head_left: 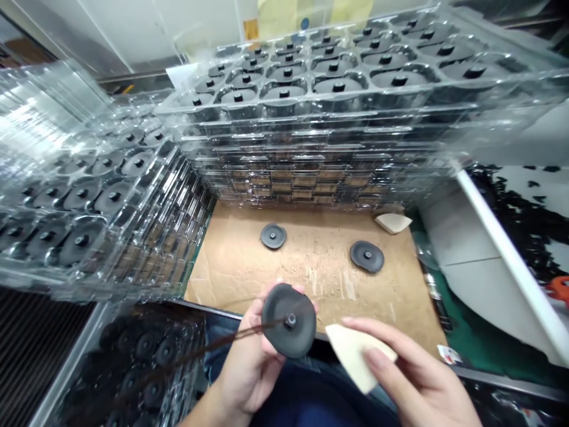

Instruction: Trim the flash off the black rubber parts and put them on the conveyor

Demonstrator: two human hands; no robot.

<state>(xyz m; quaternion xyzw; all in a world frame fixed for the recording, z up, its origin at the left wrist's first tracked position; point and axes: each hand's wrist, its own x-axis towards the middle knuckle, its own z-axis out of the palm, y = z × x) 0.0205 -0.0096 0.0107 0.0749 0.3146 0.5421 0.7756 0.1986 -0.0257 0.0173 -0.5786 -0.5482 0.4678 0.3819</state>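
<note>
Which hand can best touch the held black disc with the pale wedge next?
Probably the right hand: it pinches the pale wedge beside the black disc, while the left hand holds that disc.

The left hand (255, 370) holds a black disc (299, 337), stub (290, 320) up; the right hand (415, 367), a cream wedge (353, 353).

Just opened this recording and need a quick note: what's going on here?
A person's left hand holds a black disc and the right hand holds a cream wedge, apart from the disc. Two more discs and another wedge lie on cardboard, with stacked clear trays of discs behind and to the left.
</note>
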